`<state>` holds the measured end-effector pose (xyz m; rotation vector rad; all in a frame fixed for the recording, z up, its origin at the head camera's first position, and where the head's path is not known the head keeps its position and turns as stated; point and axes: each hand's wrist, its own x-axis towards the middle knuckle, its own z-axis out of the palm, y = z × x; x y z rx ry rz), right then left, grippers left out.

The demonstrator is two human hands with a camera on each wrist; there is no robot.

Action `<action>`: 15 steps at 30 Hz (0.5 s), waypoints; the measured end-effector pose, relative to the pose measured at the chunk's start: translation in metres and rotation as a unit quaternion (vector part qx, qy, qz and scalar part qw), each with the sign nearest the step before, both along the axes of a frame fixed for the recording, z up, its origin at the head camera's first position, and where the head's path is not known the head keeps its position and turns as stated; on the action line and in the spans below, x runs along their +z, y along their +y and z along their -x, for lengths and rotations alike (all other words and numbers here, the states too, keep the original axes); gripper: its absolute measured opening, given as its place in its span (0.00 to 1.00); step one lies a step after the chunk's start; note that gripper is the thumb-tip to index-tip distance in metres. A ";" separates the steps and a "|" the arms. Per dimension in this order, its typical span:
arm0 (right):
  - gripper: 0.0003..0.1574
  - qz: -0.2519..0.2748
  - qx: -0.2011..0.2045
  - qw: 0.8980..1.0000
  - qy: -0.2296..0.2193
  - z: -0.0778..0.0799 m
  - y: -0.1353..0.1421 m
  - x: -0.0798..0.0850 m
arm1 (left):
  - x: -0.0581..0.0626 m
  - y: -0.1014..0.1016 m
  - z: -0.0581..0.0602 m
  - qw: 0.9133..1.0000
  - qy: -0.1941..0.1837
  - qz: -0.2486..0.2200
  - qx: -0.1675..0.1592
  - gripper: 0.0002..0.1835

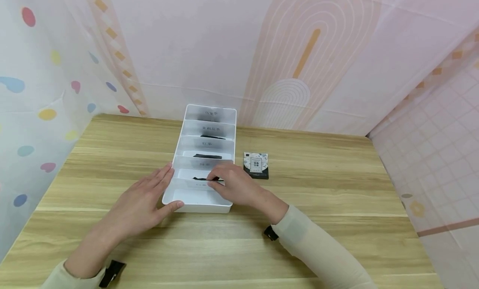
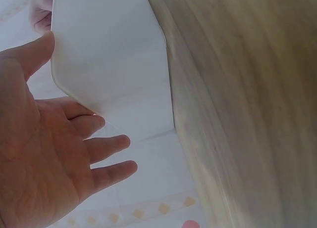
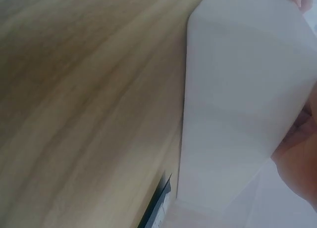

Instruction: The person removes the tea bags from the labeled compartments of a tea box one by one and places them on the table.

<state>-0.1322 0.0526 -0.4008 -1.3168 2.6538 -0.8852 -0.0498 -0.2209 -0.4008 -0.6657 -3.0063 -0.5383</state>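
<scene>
The right hand (image 1: 237, 184) has its thumb and fingers drawn narrow, pinching a thin black strip (image 1: 199, 179) — the strip lies along a divider, in the second compartment from the box's near end. That hand reaches in over the right-hand rim. The left hand (image 1: 144, 199) is spread wide, its straight fingers along the left wall and its thumb at the near corner.

The box (image 1: 202, 208) is long, white and smooth, probably plastic, with rounded corners and four dividers making five compartments. A second strip (image 1: 207, 156) lies in the middle compartment, a third strip (image 1: 212, 137) in the next one beyond. Small dark characters mark the far wall and the dividers; they look upside down and too small to read.

Near the box's right wall, with a gap between, lies a flat, squarish packet (image 1: 256, 165), floral white above and black below — its framed label bears characters I cannot read with certainty.

The counter (image 1: 318, 189) has streaky pale wood grain. It leaves room left, right and in front, while the box's far end sits close to the back edge, before a printed cloth (image 1: 194, 43).
</scene>
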 end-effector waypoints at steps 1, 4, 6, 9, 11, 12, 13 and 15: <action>0.06 0.004 -0.001 1.000 -0.002 0.000 0.000 0.000 | 0.000 0.000 0.000 1.000 0.001 -0.001 0.000 0.50; 0.05 0.020 -0.002 1.000 -0.010 -0.001 0.001 0.002 | 0.000 0.000 0.000 1.000 0.003 -0.002 -0.001 0.50; 0.04 0.031 -0.004 0.999 -0.014 -0.002 0.001 0.004 | 0.000 0.001 0.000 1.000 0.003 -0.002 0.000 0.49; 0.04 0.050 -0.005 0.999 -0.013 -0.002 0.003 0.007 | 0.000 0.001 -0.001 1.000 -0.001 -0.003 0.003 0.49; 0.03 0.065 -0.004 0.998 -0.007 -0.002 0.004 0.009 | 0.000 0.001 -0.001 1.000 -0.004 -0.003 0.006 0.49; 0.03 0.073 -0.004 0.997 -0.003 -0.002 0.005 0.010 | 0.000 0.001 -0.002 1.000 -0.006 -0.004 0.007 0.49; 0.03 0.082 -0.002 0.997 0.002 -0.001 0.006 0.011 | 0.000 0.001 -0.001 1.000 -0.007 -0.003 0.007 0.49; 0.04 0.098 0.001 0.995 0.009 0.000 0.007 0.013 | 0.001 0.000 -0.001 1.000 -0.007 -0.002 0.007 0.49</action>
